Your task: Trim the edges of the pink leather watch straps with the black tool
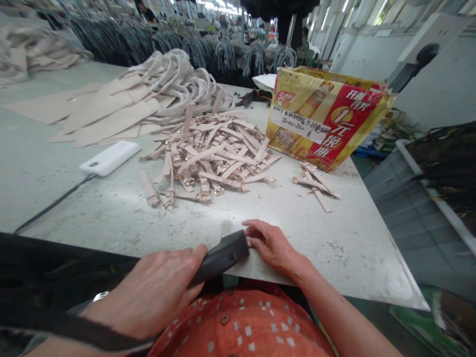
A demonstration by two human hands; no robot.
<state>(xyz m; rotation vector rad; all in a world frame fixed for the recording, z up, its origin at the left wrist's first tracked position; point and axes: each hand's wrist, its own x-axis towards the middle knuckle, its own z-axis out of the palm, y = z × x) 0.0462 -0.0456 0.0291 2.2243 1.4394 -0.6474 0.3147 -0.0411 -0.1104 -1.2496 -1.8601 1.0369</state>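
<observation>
Here | scuffed table (pixel 334 238) | strap pile (pixel 211 158) | dark tool (pixel 223 255) | crowded workshop (pixel 238 29)

The tool (pixel 221 258) is dark grey, near black. The shirt (pixel 241 327) is orange, dotted with small white squares, with brown buttons. The straps (pixel 211 158) are pale beige with gold buckles, and the bags (pixel 111 109) share that beige. The box (pixel 327 119) is yellow and red with white characters and a white label. The power bank (pixel 109 157) is white, its cable (pixel 52 206) black. The bench (pixel 334 238) is pale grey, speckled dark.
</observation>
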